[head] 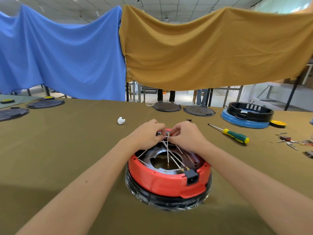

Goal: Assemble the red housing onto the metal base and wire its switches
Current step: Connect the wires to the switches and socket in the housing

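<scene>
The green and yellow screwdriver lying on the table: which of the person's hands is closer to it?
Right. The right hand pinches wires at the red housing's far edge, with the screwdriver lying off to its right. The left hand is beyond it, further left.

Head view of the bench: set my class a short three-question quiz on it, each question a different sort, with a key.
1. True or false: the screwdriver is in the right hand.
2. Both hands pinch: A) wires B) tape C) a plate.
3. Fill in: the black socket sits on the red housing's ____ rim, nearest the camera.

Key: 1 false, it lies on the table; 2 A, the left hand too; 3 near.
</scene>
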`<state>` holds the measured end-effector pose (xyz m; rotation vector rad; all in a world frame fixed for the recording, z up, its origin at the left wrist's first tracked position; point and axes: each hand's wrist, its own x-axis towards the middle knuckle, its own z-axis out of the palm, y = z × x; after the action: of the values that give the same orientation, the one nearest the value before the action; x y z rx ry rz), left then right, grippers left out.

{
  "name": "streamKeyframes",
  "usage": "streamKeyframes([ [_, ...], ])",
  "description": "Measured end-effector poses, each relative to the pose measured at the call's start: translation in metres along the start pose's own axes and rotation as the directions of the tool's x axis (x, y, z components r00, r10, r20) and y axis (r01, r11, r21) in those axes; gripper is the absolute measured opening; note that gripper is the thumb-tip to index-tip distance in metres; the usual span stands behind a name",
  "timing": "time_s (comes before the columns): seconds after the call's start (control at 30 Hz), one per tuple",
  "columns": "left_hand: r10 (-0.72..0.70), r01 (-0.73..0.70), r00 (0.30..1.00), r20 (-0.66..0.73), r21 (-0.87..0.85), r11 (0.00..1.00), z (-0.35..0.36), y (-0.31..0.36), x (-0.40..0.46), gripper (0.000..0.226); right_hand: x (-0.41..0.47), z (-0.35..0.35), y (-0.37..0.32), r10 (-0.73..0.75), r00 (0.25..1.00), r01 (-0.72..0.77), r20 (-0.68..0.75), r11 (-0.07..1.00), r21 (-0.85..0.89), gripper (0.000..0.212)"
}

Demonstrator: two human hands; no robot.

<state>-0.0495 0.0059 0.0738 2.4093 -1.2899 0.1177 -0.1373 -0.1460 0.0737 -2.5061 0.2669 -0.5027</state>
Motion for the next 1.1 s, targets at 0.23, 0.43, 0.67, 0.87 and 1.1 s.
streamKeyframes([
  [0.23, 0.003, -0.003, 1.000, -0.001, -0.022, 1.000, -0.0004, -0.0002, -0.0004, 0.004, 0.0010, -0.0013, 0.0020, 0.032, 0.999, -0.033, 0.016, 0.997, 0.068, 0.014],
  [0.43, 0.008, -0.008, 1.000, 0.003, -0.031, 1.000, -0.0017, 0.0010, -0.0021, 0.006, -0.0004, -0.0026, 0.0021, 0.057, 0.998, -0.060, 0.031, 0.991, 0.121, 0.011],
  [0.67, 0.007, -0.006, 1.000, 0.006, -0.040, 0.999, -0.0025, 0.0017, -0.0028, 0.007, -0.0018, -0.0040, 0.0019, 0.058, 0.997, -0.065, 0.051, 0.987, 0.146, 0.012],
  [0.87, 0.007, -0.007, 1.000, 0.006, -0.043, 0.999, -0.0028, 0.0025, -0.0034, 0.006, -0.0026, -0.0043, 0.0009, 0.061, 0.996, -0.070, 0.065, 0.987, 0.145, 0.012],
  [1.1, 0.010, -0.009, 1.000, 0.009, -0.040, 0.999, -0.0029, 0.0031, -0.0034, 0.003, -0.0019, -0.0038, -0.0007, 0.062, 0.997, -0.069, 0.053, 0.989, 0.134, 0.009],
])
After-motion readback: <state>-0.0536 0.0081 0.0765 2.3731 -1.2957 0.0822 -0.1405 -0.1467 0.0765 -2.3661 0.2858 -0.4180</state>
